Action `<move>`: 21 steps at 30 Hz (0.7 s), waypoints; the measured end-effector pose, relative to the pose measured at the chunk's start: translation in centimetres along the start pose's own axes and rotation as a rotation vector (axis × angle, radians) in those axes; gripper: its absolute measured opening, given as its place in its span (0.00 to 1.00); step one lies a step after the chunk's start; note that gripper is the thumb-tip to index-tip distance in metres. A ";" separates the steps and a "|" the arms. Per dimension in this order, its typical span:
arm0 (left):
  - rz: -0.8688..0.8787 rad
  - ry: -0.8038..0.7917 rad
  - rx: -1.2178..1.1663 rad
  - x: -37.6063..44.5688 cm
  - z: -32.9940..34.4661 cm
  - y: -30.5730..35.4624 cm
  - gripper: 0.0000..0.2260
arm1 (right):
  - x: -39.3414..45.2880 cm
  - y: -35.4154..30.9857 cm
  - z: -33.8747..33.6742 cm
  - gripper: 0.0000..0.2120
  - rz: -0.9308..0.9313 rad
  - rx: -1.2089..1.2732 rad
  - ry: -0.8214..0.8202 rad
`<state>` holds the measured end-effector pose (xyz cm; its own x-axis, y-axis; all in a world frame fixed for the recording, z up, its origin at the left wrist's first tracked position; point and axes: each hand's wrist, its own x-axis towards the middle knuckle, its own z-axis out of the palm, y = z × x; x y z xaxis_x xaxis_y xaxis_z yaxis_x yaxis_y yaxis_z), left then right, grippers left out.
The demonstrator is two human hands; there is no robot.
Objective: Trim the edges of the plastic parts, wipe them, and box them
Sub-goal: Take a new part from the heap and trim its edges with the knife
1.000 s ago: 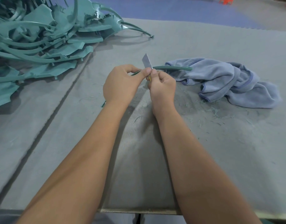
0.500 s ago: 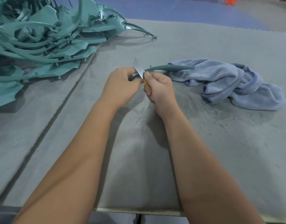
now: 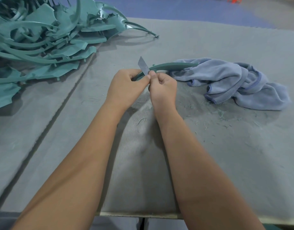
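Blade (image 3: pixel 143 65) tilting back upright since earlier; right hand (image 3: pixel 162 90) pinching blade, left hand (image 3: pixel 126 87) gripping green strip (image 3: pixel 173 65) beside cloth (image 3: pixel 234 82).

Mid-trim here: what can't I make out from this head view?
- Blade edge contact on the curved green strip: hidden behind the left hand and right hand.
- Strip's far tip: covered by the blue cloth.
- Green parts pile: cut off by left edge.
- Box: not in view.
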<state>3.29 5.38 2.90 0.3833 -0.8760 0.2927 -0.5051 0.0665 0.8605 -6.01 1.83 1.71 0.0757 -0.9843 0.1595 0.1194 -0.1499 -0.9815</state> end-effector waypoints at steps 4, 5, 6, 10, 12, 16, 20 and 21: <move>0.053 0.069 0.157 -0.4 0.3 0.3 0.11 | 0.1 0.0 0.1 0.23 0.037 0.046 0.033; 0.062 0.083 0.195 -0.4 0.2 0.4 0.12 | 0.1 0.0 0.1 0.22 0.041 0.057 0.038; 0.071 0.094 0.228 -0.5 0.2 0.4 0.13 | 0.1 0.1 0.2 0.22 0.037 0.065 0.040; 0.119 0.153 0.381 -0.6 0.1 0.6 0.14 | 0.3 0.2 0.3 0.21 0.010 0.059 0.099; 0.190 0.216 0.489 -0.8 -0.4 0.4 0.15 | 1.1 0.4 -0.2 0.21 0.043 0.084 0.259; 0.182 0.325 0.416 -0.7 -2.1 -0.1 0.14 | 2.0 0.6 -1.3 0.19 0.097 0.116 0.289; 0.050 0.223 0.383 0.0 -2.6 -1.1 0.15 | 1.7 0.1 -1.5 0.15 0.147 0.265 0.116; 0.035 0.193 0.386 0.1 -2.5 -1.3 0.15 | 1.7 -0.1 -1.6 0.14 0.149 0.269 0.088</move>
<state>5.92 6.46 2.86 0.4799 -0.7684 0.4234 -0.7585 -0.1209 0.6404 -7.49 0.07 1.88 0.0280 -0.9996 -0.0054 0.3713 0.0154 -0.9284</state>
